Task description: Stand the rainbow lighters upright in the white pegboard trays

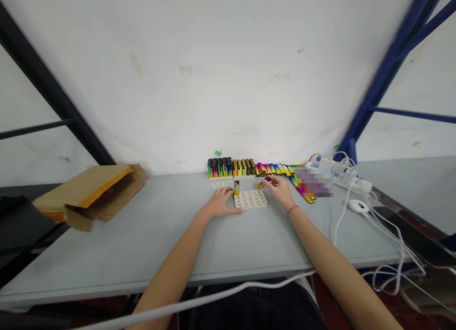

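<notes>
Left hand (219,204) and right hand (280,190) work toward the far side of a grey bench (142,254), a white tray (251,200) with rows of round holes lying between them. Thumb and fingers of the left hand are spread around the tray's left end, the thumb at the near corner and the fingertips by the far one; how firmly they press, I cannot tell. Just beside those fingertips, an upright cylinder (236,188), yellow at its foot, stands at the tray's far left corner. Fingertips of the right hand pinch a tilted cylinder (261,184), yellow and purple, near the tray's far right corner. A thin red band (292,210) circles the right wrist.

Beyond the hands, against the wall (228,83), stand a dark-topped block of cylinders (220,167) and a yellowish block of cylinders (243,167). Beyond the right hand lies a row of colourful cylinders (273,169). To its right are a blurred-out patch (317,182), a white power strip (342,174) and white cables (344,216). Well left of the left hand lies an open cardboard box (89,185).
</notes>
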Demonstrator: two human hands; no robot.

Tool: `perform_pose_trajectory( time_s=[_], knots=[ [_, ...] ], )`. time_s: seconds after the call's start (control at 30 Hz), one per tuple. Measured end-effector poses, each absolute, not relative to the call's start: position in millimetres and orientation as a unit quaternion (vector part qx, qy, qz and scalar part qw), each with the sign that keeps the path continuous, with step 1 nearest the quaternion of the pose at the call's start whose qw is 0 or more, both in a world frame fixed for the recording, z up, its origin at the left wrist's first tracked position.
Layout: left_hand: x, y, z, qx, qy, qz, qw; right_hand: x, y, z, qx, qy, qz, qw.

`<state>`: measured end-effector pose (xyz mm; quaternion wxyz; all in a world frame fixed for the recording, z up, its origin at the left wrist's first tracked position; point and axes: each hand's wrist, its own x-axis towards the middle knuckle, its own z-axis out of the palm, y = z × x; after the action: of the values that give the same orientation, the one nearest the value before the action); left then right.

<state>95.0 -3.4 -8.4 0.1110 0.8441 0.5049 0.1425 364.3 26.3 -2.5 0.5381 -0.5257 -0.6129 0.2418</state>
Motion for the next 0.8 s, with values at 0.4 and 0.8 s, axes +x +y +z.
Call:
perform_pose_trajectory(
  time_s=[0.4, 0.8],
  knots=[
    [94.8, -3.5, -8.4, 0.844, 0.506, 0.136, 0.115, 359.9, 16.6, 12.8, -0.468, -0.415, 0.532, 0.571],
    [93.9, -1.9, -10.1, 0.845, 0.503, 0.145, 0.115, 358.6, 19.5, 5.0, -0.545, -0.369, 0.496, 0.567]
  ],
)
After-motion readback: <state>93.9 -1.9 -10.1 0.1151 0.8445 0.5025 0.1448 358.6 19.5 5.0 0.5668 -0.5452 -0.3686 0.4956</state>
